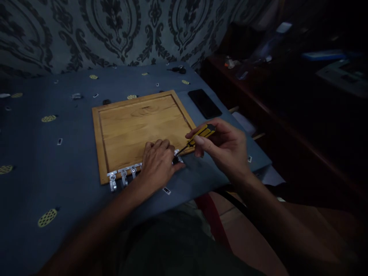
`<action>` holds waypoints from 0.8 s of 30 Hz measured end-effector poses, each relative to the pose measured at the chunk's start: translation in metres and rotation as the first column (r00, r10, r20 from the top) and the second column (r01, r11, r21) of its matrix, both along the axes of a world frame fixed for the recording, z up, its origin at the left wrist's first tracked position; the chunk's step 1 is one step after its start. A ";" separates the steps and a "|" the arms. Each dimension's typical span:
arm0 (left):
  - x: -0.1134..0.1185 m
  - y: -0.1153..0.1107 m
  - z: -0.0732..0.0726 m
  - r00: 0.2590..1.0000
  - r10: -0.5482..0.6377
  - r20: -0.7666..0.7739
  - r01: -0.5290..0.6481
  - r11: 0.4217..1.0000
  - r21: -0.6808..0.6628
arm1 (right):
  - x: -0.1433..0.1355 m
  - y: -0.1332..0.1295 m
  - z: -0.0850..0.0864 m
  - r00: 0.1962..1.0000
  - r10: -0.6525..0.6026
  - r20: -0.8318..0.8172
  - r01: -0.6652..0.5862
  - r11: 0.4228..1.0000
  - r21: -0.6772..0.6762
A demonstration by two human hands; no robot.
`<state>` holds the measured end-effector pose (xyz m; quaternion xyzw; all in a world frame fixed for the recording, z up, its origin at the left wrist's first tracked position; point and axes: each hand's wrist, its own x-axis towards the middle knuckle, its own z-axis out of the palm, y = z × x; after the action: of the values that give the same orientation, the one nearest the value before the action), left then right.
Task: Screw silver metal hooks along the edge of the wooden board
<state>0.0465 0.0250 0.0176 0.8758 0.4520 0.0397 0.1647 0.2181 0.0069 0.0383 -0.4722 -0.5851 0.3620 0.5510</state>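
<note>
A wooden cabinet door panel [140, 122] with a raised frame lies flat on the blue tablecloth. Several silver metal hinges [123, 176] sit along its near edge. My left hand [158, 165] rests over that edge with curled fingers, its thumb at a hinge [178, 158] near the right end; the hand partly hides this hinge and others. Between the thumb and fingers of my right hand [227, 147] is a yellow and black screwdriver [202, 133]. Its shaft slants down to the left, and the tip is at the hinge by my left thumb.
A black phone [204, 103] lies right of the panel. Dark keys or a small tool [178, 69] lie at the back, and a small metal piece [76, 96] at the left. Patterned fabric [115, 30] rises behind the table. Dark furniture [276, 115] stands at the right.
</note>
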 end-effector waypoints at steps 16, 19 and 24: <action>0.000 0.000 -0.001 1.000 -0.002 0.003 0.002 1.000 -0.003 | 0.003 0.002 -0.003 0.997 -0.078 -0.019 0.079 0.996 0.047; 0.000 0.000 0.001 1.000 -0.002 0.005 0.002 1.000 -0.016 | 0.003 0.000 0.000 0.999 -0.049 -0.022 0.051 0.998 0.049; -0.002 -0.003 0.006 0.999 -0.023 0.029 0.024 1.000 -0.003 | 0.005 -0.006 0.003 0.999 0.031 -0.029 -0.031 1.000 0.001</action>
<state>0.0443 0.0220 0.0239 0.8800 0.4393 0.0498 0.1734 0.2232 0.0011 0.0412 -0.4576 -0.5846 0.3772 0.5538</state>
